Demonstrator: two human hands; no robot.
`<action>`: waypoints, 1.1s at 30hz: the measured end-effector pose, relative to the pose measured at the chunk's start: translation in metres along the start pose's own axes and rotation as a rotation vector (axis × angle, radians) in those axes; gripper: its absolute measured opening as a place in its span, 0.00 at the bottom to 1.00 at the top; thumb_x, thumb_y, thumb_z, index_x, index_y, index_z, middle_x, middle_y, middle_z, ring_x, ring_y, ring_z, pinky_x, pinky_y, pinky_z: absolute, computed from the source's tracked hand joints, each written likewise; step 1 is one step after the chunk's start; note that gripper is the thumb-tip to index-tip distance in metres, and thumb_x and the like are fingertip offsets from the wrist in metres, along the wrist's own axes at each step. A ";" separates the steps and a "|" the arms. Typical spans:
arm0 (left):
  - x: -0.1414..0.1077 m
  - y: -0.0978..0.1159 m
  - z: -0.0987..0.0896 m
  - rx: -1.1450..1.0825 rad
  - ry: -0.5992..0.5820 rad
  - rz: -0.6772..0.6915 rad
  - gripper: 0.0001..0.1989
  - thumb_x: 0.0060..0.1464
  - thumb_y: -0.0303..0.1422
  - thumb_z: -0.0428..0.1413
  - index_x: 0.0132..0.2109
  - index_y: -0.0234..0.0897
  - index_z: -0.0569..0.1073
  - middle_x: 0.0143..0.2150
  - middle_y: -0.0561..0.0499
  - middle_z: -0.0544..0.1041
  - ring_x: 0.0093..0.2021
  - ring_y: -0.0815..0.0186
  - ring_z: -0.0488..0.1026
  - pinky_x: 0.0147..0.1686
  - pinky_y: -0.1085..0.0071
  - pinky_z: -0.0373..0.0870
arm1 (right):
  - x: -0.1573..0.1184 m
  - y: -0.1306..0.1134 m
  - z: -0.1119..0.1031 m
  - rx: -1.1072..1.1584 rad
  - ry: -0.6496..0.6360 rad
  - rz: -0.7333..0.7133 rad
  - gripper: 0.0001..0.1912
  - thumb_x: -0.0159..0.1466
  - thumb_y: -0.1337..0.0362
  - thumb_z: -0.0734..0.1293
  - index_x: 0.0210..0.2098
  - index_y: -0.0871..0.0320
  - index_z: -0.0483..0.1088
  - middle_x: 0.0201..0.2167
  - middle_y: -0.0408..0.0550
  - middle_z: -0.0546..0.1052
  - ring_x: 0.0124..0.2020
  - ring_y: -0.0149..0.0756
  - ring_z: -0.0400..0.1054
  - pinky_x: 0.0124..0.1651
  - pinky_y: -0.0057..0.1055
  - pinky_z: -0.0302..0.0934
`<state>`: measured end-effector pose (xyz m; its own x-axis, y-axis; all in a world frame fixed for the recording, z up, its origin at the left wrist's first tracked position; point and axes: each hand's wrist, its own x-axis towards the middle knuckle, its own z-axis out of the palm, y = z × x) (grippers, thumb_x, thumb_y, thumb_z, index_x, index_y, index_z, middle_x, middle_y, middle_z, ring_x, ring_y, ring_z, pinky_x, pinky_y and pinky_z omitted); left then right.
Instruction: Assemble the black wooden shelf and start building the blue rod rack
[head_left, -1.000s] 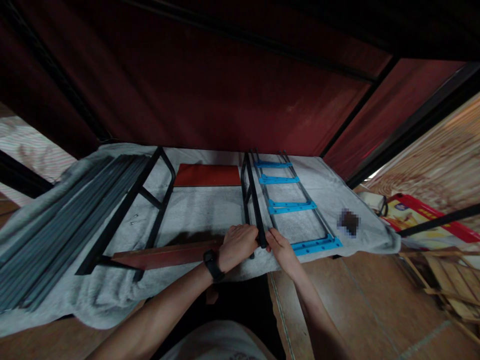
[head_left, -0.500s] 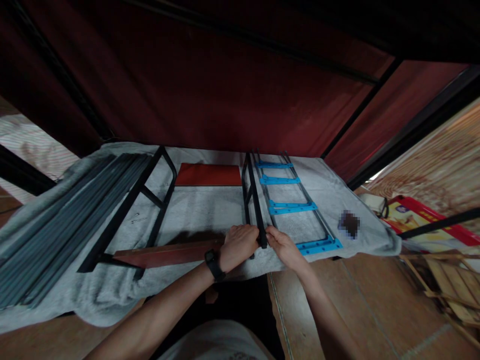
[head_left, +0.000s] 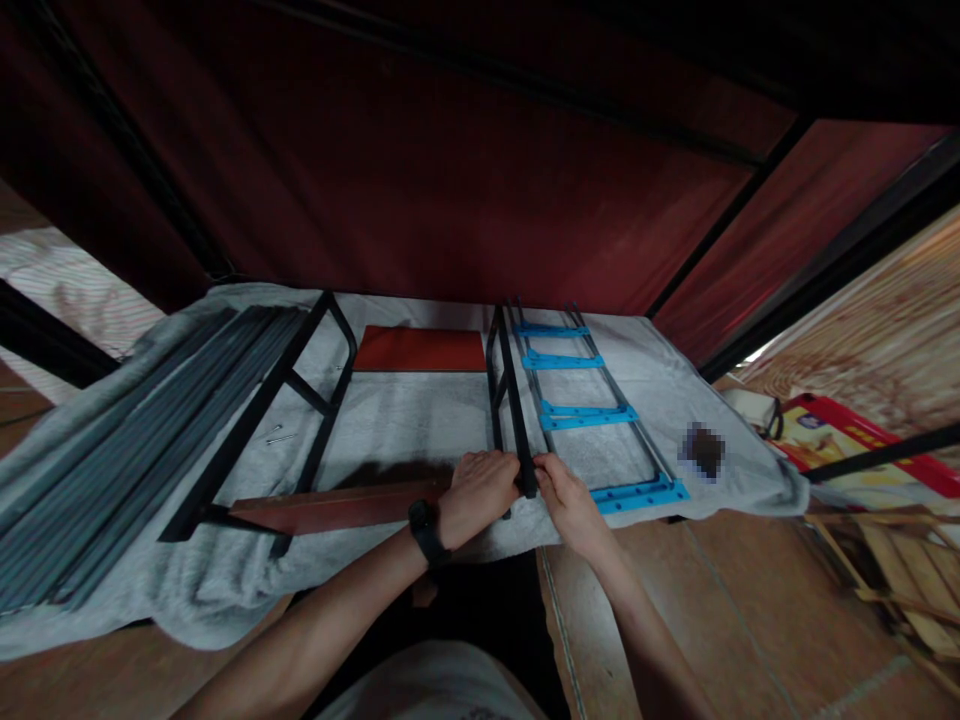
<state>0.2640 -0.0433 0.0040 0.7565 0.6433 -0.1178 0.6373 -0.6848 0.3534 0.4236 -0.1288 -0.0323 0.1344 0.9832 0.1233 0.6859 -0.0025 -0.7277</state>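
My left hand, a dark watch on its wrist, is closed over the right end of a reddish-brown board, against the near end of a black metal frame. On the frame's other side my right hand has its fingertips pinched against the bar; anything small between them is hidden. A matching black frame stands at the board's left end. Farther back, an orange-red board lies between the two frames.
Grey tubes lie in a bundle at the left on a grey cloth. Two screws rest inside the left frame. Blue brackets on metal rods lie at the right. A folded wooden chair and a red-yellow box are farther right.
My right hand's fingers have shifted slightly at the bar, with the hand more upright. My left hand keeps its place, and the view has moved a little.
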 end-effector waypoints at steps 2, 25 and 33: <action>-0.001 -0.001 0.003 0.029 0.021 0.010 0.09 0.63 0.31 0.49 0.42 0.37 0.74 0.42 0.44 0.79 0.47 0.54 0.75 0.46 0.60 0.67 | -0.001 0.002 0.003 -0.077 0.015 -0.050 0.14 0.72 0.60 0.52 0.44 0.54 0.66 0.39 0.50 0.73 0.41 0.39 0.69 0.45 0.36 0.61; -0.049 -0.023 0.009 -0.004 0.305 0.061 0.20 0.65 0.37 0.51 0.61 0.35 0.67 0.59 0.40 0.74 0.61 0.53 0.68 0.64 0.53 0.56 | 0.005 -0.009 -0.030 0.053 -0.040 0.145 0.20 0.70 0.48 0.56 0.48 0.53 0.70 0.42 0.49 0.78 0.45 0.42 0.72 0.51 0.40 0.63; -0.146 -0.071 -0.035 -0.093 0.639 -0.028 0.20 0.64 0.34 0.53 0.62 0.46 0.67 0.61 0.49 0.73 0.63 0.59 0.66 0.67 0.55 0.56 | 0.002 -0.087 0.008 -0.098 0.093 -0.199 0.14 0.71 0.58 0.58 0.51 0.48 0.70 0.54 0.50 0.73 0.56 0.43 0.68 0.59 0.43 0.63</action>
<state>0.1032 -0.0761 0.0286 0.4849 0.7570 0.4379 0.6183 -0.6509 0.4405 0.3586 -0.1253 0.0254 0.0521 0.9452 0.3224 0.7710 0.1671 -0.6145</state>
